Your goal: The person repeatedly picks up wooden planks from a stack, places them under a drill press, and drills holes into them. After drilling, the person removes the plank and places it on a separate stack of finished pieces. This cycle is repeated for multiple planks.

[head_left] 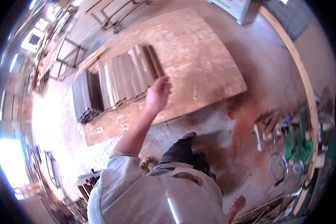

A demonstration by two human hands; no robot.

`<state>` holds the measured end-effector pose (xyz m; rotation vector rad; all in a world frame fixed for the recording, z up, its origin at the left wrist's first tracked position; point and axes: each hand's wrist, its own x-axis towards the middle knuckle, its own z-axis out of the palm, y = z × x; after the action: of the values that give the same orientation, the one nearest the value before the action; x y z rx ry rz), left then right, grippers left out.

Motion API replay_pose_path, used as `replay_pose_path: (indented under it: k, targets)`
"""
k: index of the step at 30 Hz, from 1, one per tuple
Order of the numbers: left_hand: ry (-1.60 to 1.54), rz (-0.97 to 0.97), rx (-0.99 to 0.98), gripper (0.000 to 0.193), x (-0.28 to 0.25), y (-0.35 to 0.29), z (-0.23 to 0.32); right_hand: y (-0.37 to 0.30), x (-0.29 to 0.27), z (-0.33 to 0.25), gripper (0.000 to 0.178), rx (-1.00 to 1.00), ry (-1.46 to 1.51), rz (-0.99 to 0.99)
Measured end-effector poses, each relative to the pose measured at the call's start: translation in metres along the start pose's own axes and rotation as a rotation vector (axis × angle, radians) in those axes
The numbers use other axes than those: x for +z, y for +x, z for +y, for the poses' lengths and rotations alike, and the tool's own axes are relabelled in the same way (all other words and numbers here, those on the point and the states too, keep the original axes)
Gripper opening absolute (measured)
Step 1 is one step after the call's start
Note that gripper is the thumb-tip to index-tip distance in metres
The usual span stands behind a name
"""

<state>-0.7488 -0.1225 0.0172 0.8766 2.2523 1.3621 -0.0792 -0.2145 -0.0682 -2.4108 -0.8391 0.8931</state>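
Observation:
My left hand (159, 91) reaches forward over the low board, its fingers curled beside the near right end of a row of wooden strips (125, 74). Whether it touches the end strip, or has anything in its fingers, is too blurred to make out. The strips lie side by side, mixed brown and pale. At the row's left end stands a darker grey stack of strips (83, 95). Down at my right side hangs my right hand (238, 203), away from the board; its fingers are smeared and I see nothing in them.
A large worn wooden board (198, 67) bears the strips, low over the dusty floor. Reddish dust (246, 115) lies off its right corner. Further right are green items (298, 147), wire coils (278, 168) and a long pale timber (302, 71). A metal-legged bench (115, 15) stands beyond.

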Motion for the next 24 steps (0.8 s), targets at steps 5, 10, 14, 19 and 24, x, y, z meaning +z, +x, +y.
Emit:
replay_pose_path:
  k: [5, 10, 14, 19, 24]
  targets:
    - [0.776, 0.417, -0.145, 0.035, -0.133, 0.027, -0.12, 0.017, 0.059, -0.058, 0.03, -0.127, -0.135, -0.229]
    - [0.861, 0.341, -0.119, 0.04, -0.156, 0.031, -0.162, 0.021, 0.103, -0.072, 0.027, -0.242, -0.138, -0.393]
    - [0.813, 0.134, -0.016, 0.053, -0.095, 0.071, -0.148, 0.01, 0.112, -0.098, 0.026, -0.286, -0.204, -0.369]
    - [0.942, 0.123, -0.017, 0.069, -0.028, 0.107, -0.128, -0.004, 0.095, -0.117, 0.028, -0.252, -0.191, -0.296]
    - [1.036, 0.094, -0.058, 0.074, 0.007, 0.116, -0.12, -0.016, 0.074, -0.073, 0.032, -0.043, -0.081, -0.26]
